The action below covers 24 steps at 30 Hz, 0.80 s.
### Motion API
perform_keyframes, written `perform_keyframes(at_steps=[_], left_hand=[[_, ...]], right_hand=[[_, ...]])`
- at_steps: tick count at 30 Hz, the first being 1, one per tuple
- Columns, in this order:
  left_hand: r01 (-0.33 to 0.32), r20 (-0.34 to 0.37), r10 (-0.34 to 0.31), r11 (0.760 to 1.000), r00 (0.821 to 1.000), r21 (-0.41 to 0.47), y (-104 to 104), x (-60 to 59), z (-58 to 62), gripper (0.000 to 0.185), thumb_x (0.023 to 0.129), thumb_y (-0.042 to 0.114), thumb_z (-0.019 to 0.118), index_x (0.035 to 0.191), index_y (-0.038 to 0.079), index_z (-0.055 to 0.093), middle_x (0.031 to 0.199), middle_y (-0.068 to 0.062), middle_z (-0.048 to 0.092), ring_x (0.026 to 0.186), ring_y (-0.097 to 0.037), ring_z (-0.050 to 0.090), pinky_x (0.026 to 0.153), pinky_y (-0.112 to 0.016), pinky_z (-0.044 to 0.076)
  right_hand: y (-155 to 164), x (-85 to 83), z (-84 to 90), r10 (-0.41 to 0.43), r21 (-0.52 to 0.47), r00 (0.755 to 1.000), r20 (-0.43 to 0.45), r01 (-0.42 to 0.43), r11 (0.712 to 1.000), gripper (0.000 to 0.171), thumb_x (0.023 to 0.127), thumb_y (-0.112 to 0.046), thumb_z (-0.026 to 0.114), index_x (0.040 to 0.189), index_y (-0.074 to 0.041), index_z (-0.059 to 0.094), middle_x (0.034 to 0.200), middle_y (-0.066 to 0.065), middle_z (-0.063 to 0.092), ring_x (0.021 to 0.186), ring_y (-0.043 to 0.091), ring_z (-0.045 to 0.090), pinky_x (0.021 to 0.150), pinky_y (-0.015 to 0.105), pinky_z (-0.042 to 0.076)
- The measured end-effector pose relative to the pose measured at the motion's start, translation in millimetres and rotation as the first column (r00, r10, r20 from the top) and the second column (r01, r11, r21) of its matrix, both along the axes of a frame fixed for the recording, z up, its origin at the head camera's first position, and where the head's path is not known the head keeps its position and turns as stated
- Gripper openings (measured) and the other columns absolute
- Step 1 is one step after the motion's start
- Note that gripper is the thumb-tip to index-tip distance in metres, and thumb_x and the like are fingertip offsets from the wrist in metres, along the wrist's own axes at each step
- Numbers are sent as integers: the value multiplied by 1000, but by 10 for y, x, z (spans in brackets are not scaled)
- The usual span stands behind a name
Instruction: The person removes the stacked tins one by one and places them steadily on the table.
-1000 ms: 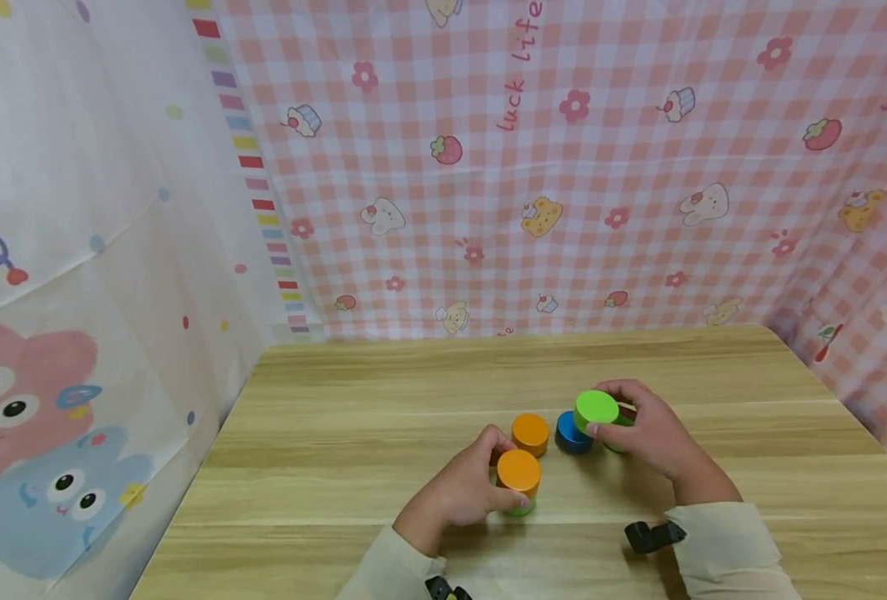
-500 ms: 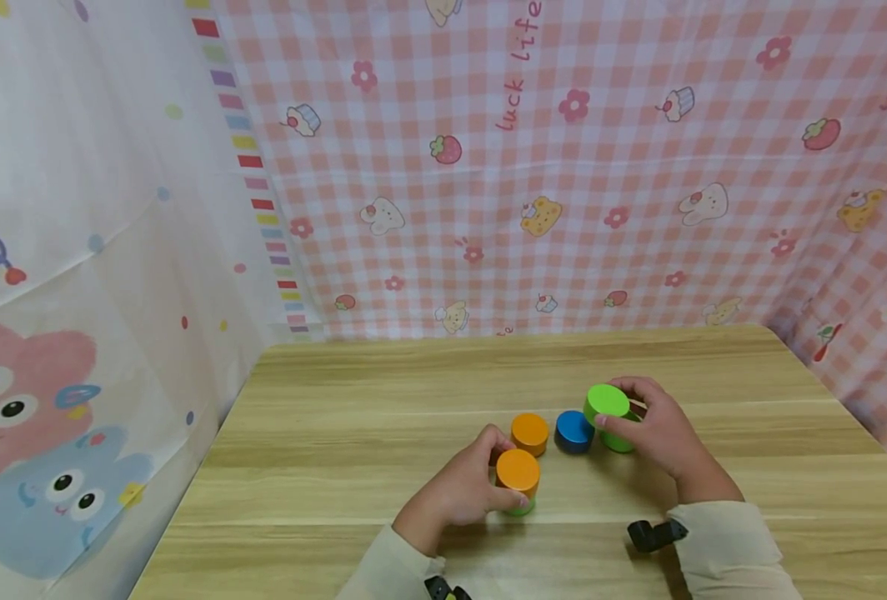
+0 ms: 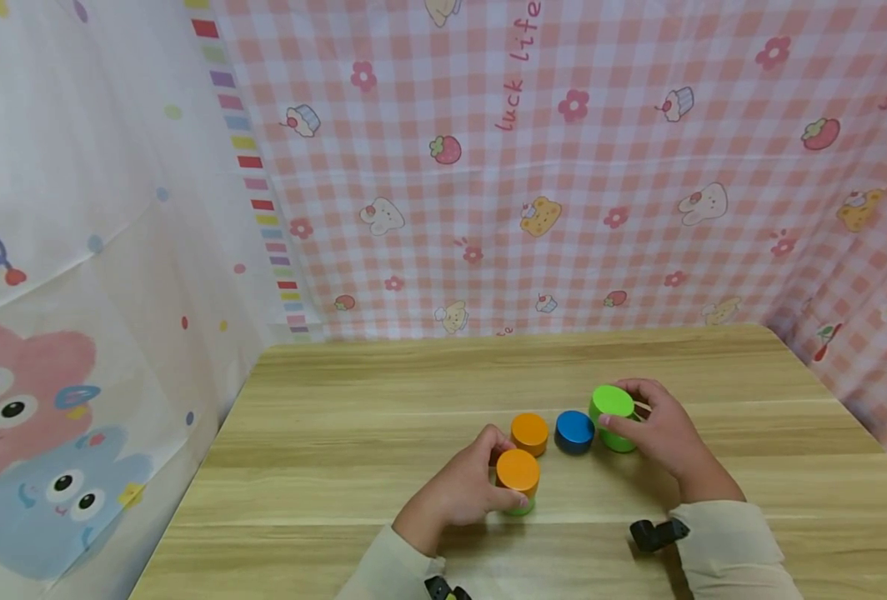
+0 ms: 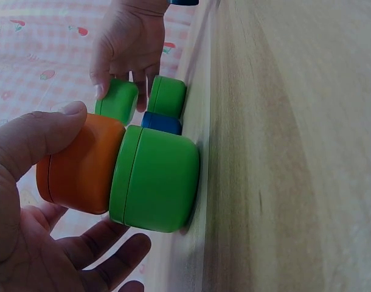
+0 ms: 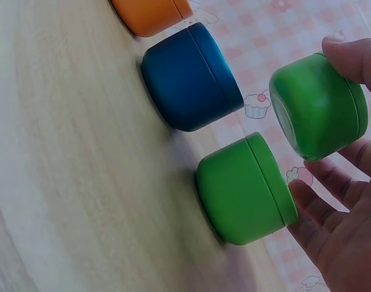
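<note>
The left hand (image 3: pixel 466 483) grips the held orange container (image 3: pixel 518 471) from its nine o'clock side, as the head view shows it, the thumb (image 4: pixel 52 131) pressed to its wall and the grip spread about as wide as the container. The remaining fingers (image 4: pixel 121 255) are loosely bent, off the orange wall. That container sits against the lid of the lower green container (image 4: pixel 155 179), which stands upright on the wooden tabletop (image 3: pixel 338 433).

The right hand (image 3: pixel 661 429) pinches the held green container (image 5: pixel 319 106) from three o'clock, thumb across the near side, fingers on the far side, spread just to its width. A gap shows between it and the standing green container (image 5: pixel 243 191); whether the lower fingertips touch that one's lid, I cannot tell.

Taking the blue container (image 3: pixel 574 432) as centre in the head view, the second orange container (image 3: pixel 529 433) stands at nine o'clock, the left hand's pair at eight, the standing green container at three, and the held green container at two.
</note>
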<state>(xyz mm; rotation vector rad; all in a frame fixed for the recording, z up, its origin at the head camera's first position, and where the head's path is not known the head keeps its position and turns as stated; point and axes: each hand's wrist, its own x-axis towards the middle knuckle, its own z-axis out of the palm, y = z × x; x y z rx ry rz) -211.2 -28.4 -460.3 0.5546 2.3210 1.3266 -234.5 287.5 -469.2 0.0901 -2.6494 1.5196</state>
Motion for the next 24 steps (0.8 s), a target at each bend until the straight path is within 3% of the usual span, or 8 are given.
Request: perform_keyframes(at_steps=[24], left_hand=[[-10, 16, 10, 1000, 1000, -10, 0, 11, 20, 53, 86, 21, 89, 124, 20, 51, 124, 3, 63, 114, -17, 59, 111, -51, 45]], right_hand=[[135, -8, -36, -32, -22, 999, 36, 33, 999, 61, 97, -29, 79, 139, 6, 51, 138, 24, 53, 127, 34, 48, 116, 62, 38]])
